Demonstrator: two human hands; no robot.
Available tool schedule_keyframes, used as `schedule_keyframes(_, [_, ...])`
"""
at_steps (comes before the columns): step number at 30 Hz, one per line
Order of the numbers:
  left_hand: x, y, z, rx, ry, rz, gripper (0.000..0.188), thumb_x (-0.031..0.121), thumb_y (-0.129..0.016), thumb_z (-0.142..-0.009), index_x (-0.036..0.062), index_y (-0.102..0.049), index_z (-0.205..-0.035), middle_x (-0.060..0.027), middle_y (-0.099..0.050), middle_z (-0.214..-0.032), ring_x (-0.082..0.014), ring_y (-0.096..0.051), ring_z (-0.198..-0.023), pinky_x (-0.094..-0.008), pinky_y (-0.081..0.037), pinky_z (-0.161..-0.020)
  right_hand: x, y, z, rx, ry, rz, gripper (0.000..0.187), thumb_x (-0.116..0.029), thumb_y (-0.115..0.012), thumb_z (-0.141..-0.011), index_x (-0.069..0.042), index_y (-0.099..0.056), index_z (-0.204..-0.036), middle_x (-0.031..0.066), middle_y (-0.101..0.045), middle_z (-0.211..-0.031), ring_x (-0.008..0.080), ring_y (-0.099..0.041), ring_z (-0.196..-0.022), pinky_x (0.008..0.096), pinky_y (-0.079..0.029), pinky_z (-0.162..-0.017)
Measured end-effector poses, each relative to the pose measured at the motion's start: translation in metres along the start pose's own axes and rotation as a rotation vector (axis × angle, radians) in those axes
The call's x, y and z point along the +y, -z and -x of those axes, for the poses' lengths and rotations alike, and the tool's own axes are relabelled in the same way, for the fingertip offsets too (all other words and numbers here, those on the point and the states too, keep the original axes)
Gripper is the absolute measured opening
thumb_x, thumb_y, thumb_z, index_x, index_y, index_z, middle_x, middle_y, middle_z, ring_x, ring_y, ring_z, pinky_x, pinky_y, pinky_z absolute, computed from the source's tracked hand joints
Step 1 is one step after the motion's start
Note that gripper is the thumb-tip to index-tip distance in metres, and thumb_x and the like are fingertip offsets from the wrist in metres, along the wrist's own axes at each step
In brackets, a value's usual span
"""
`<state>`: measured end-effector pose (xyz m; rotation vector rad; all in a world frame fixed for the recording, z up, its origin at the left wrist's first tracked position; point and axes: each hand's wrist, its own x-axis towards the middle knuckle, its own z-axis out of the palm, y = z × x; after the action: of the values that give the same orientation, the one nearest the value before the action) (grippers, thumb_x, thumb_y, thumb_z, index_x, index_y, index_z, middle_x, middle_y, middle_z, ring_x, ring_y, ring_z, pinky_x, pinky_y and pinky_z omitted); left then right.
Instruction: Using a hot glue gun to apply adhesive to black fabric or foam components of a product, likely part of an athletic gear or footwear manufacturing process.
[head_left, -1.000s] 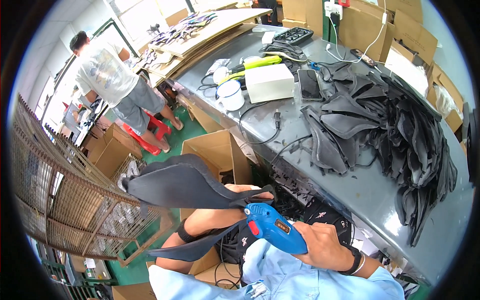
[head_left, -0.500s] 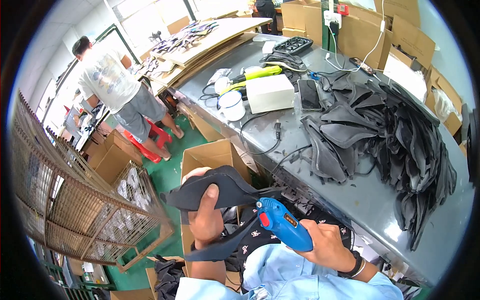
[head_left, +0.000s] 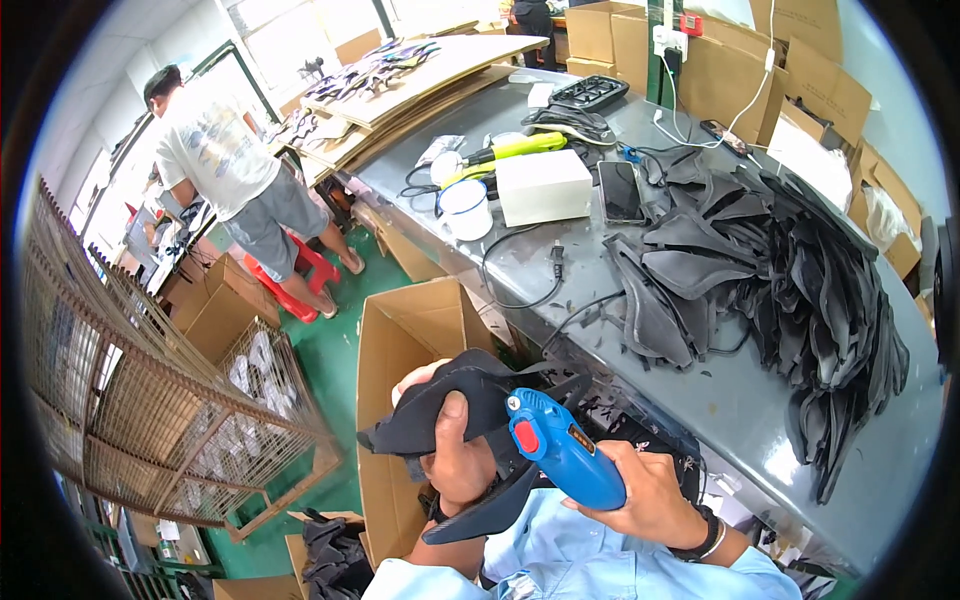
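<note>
My left hand (head_left: 465, 455) grips a black foam piece (head_left: 425, 415), thumb on top, with a curved dark flap hanging below the wrist. My right hand (head_left: 650, 500) is wrapped round a blue handheld electric cutter (head_left: 580, 460) with a red button. Its round metal head points up and left, close to the foam's right end, where a thin strip sticks out; whether they touch I cannot tell. A pile of similar black foam pieces (head_left: 700, 265) covers the right of the grey table.
An open cardboard box (head_left: 395, 330) stands below my left hand. On the table (head_left: 560, 290) lie a white box (head_left: 543, 188), a white cup (head_left: 465, 210), a phone (head_left: 620, 190) and cables. A wire cage (head_left: 200, 420) stands left; a person (head_left: 225, 165) stands beyond.
My left hand has moved right and slightly down, tilting and bunching the foam piece. The cutter has shifted slightly and turned more upright in my right hand.
</note>
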<state>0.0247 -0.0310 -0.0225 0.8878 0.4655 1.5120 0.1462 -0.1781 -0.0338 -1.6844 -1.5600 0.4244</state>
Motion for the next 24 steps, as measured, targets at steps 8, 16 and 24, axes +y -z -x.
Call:
schedule_keyframes(8, [-0.001, -0.002, 0.005, -0.105, 0.003, 0.020, 0.037, 0.006, -0.058, -0.080, 0.0017, -0.045, -0.114, -0.0152, -0.056, -0.109, -0.0244, -0.056, -0.100, -0.0369, -0.044, -0.092, -0.005, -0.002, -0.003, 0.035, 0.013, 0.006, 0.059, -0.032, -0.084, -0.066, 0.001, -0.052, -0.103, 0.0153, -0.065, -0.082, 0.0279, -0.068, -0.066, 0.0335, -0.054, -0.060])
schedule_keyframes(16, [0.025, 0.006, -0.011, -0.259, 0.170, -0.340, 0.031, -0.002, -0.058, -0.081, 0.0012, -0.048, -0.110, -0.0076, -0.057, -0.101, -0.0136, -0.055, -0.092, -0.0258, -0.044, -0.084, -0.005, -0.003, -0.002, 0.104, 0.111, 0.236, 0.059, -0.013, -0.078, -0.060, 0.000, -0.050, -0.110, 0.0092, -0.059, -0.066, 0.0254, -0.058, -0.053, 0.0340, -0.044, -0.051])
schedule_keyframes(24, [0.034, 0.015, -0.026, -0.614, 0.270, -0.621, 0.028, -0.006, -0.055, -0.081, 0.0024, -0.051, -0.107, -0.0055, -0.059, -0.097, -0.0112, -0.054, -0.090, -0.0261, -0.045, -0.081, -0.001, -0.003, -0.001, 0.109, 0.146, 0.149, 0.056, -0.015, -0.081, -0.060, 0.001, -0.053, -0.105, 0.0110, -0.062, -0.070, 0.0258, -0.061, -0.055, 0.0334, -0.047, -0.052])
